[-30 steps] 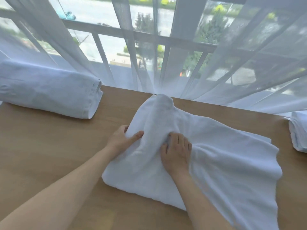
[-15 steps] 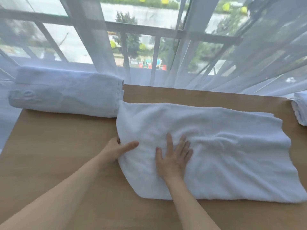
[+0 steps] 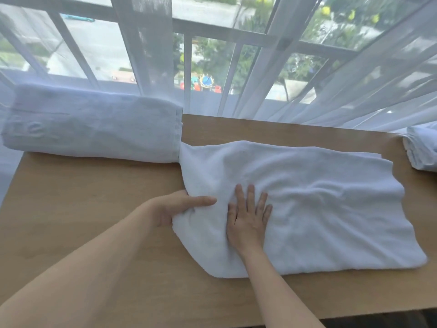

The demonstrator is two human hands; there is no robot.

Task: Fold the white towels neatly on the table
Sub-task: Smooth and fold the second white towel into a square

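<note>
A white towel (image 3: pixel 326 209) lies spread in a wide folded rectangle on the wooden table (image 3: pixel 82 209), a little wrinkled. My left hand (image 3: pixel 175 208) grips the towel's left edge, thumb on top and fingers tucked under the fold. My right hand (image 3: pixel 248 216) lies flat with straight fingers, pressing the towel just right of that edge. A bigger folded white towel (image 3: pixel 94 129) sits at the table's back left, touching the spread towel's far left corner.
Another folded white towel (image 3: pixel 423 150) sits at the table's far right edge. Sheer white curtains (image 3: pixel 354 91) hang along the back edge in front of a railed window. Bare wood shows at the left and along the front edge.
The bunched towel was spread out flat to the right. My right hand went from curled into the cloth to flat on it. My left hand now holds the left edge more firmly.
</note>
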